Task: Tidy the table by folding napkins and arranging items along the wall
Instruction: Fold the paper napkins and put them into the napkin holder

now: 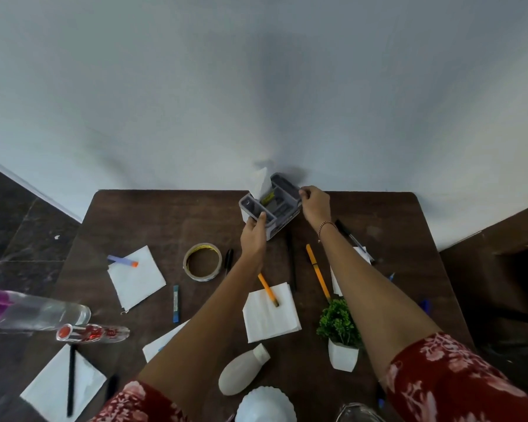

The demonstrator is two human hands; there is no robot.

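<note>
Grey organiser [275, 207] is at the far edge of the bench [165, 214], by the wall [256, 86]; your left hand [253, 237] grips its near corner; your right hand [315, 206] pinches its right rim. A white napkin [261, 184] stands inside.

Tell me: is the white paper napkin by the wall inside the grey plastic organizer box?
Inside: the white paper napkin stands up from a compartment of the grey plastic organizer box.

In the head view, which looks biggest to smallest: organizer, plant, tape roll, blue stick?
1. The organizer and plant look about alike; the plant sits nearer, so no ranking there.
2. tape roll
3. blue stick
</note>
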